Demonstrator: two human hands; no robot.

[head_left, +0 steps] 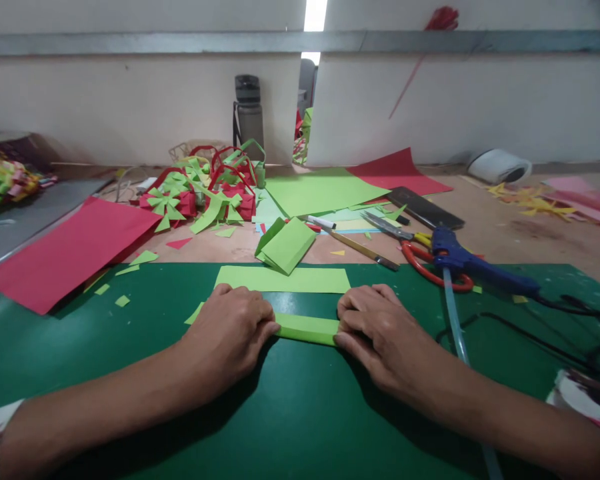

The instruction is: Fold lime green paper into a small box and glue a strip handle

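A narrow folded strip of light green paper [307, 329] lies level between my hands, low over the green mat [300, 413]. My left hand [235, 323] pinches its left end, thumb in front and fingers behind. At the other end my right hand [375, 327] grips it the same way. Just beyond, a flat green paper strip [285, 280] rests on the mat, partly hidden by my left hand. Behind that sits a folded green paper piece [290, 245], with loose flaps on its left side.
Scissors [415, 250] and a blue glue gun [480, 260] with its cord lie at right. A pencil [363, 248], phone [425, 208] and green sheet [325, 190] are behind. Red paper [75, 253] and small red-green paper baskets [230, 193] stand left, near a bottle [249, 120].
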